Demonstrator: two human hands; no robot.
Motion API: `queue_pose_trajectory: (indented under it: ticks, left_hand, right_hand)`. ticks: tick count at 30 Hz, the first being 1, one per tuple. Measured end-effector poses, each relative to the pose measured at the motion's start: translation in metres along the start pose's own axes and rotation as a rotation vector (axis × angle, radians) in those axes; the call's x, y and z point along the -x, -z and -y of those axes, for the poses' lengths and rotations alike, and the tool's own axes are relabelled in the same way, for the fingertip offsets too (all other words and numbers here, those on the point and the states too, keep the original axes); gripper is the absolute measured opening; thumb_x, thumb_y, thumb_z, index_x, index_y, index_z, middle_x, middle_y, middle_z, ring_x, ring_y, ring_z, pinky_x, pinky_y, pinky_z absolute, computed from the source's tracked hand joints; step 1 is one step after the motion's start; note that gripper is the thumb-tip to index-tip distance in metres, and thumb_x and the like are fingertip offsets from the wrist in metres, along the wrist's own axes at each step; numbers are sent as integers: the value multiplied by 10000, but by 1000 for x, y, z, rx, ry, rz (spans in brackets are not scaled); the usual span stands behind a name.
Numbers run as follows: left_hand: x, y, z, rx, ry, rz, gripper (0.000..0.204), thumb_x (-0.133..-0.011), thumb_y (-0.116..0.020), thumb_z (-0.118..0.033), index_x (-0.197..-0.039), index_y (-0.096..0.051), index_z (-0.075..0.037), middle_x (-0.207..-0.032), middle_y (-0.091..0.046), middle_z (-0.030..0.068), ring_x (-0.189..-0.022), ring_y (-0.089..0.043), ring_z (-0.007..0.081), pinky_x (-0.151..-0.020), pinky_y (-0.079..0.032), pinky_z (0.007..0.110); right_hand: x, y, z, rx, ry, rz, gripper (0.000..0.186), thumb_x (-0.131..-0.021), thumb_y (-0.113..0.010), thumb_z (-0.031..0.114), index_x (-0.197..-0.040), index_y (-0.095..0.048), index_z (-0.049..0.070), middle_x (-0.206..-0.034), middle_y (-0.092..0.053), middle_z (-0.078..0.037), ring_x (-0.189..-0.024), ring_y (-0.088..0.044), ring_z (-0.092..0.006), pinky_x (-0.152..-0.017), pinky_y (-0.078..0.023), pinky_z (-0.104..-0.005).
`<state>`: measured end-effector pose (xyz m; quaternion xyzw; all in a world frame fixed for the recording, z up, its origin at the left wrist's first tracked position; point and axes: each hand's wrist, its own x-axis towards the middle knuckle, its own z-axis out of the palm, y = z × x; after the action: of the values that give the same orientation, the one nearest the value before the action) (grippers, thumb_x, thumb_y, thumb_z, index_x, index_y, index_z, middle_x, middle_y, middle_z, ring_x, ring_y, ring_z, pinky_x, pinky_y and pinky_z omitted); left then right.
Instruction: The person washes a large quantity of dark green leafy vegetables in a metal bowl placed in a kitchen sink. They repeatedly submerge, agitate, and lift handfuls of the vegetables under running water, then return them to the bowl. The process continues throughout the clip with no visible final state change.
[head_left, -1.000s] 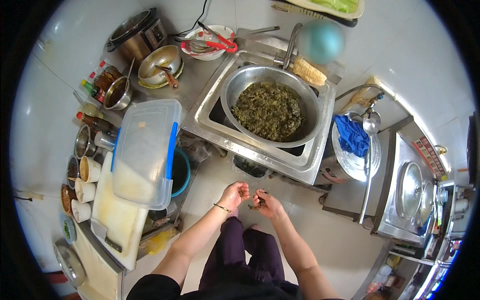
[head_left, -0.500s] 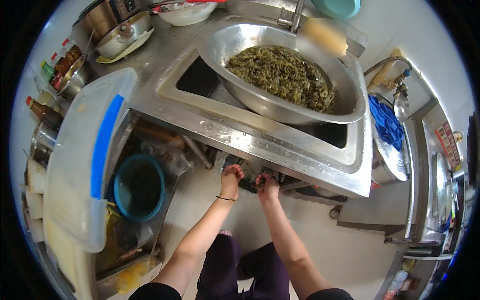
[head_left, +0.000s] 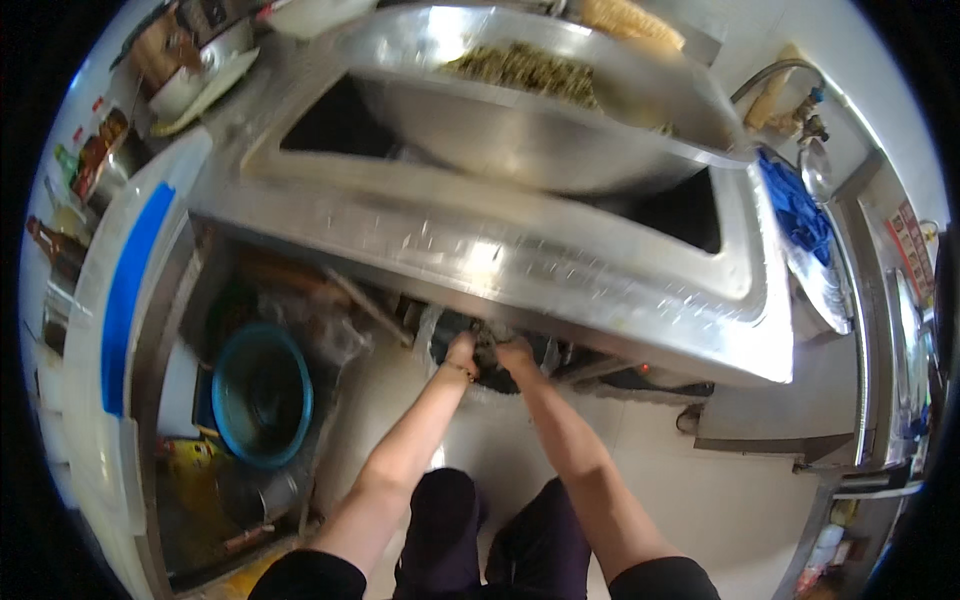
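In the head view, both hands are seen close together at the centre of the frame, just below the front edge of the steel sink. The left hand, with a thin bracelet worn at its wrist, and the right hand are held over a dark bin edged with clear plastic, and their fingertips are turned inward. The fingers of both hands seem bent, but the grip is partly hidden and blurred: whether anything is grasped or has been released cannot be told. Something dull and dark is made out between the hands, though it cannot be identified. The bin is placed on the floor, partly covered by the sink's edge.

At the upper centre, a wide metal bowl of dark chopped greens is set over the sink. At the lower left, a blue basin is kept well apart from the hands.

For good handling here, the hands would best be kept low and inside the bin's rim, the plastic edging left undisturbed. Fingers should be opened only over the opening, and the forehead and wrists kept clear of the overhanging metal.
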<state>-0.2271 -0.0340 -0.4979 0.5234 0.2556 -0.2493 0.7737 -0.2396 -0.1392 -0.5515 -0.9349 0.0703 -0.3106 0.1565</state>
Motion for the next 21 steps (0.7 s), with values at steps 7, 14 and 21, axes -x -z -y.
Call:
queue_pose_trajectory:
  ticks: [7,14,21]
  left_hand:
    - [59,52,-32,416,201,371,248,-887,-375,-242,-1004,-512,-71,-900,-571,62,-817,-552,201,-787,-438,343]
    - [254,27,-119,300,296,284,299,-887,-383,-227,-1029,-507,5,-939,-588,119,-886,-566,236,-818,-450,347]
    - [400,-36,-237,479,235,477,377,-890,-384,-231,-1151,-450,34,-1140,-513,167,-1092,-468,278,-971,-338,388]
  right_hand:
    - [24,79,20,-1647,-1259,246,227,-846,-490,218,-987,-519,43,-992,-540,-120,-881,-520,-246,-769,-436,-327]
    - [-31,289,93,-1958,-1584,571,259,-871,-365,163,-1021,-479,-14,-1012,-546,-170,-950,-527,-272,-851,-426,-357]
    - [-136,469,152,-2482,-1353,552,417,-883,-374,259,-1167,-426,-42,-1224,-440,-189,-1171,-390,-299,-1005,-289,-395]
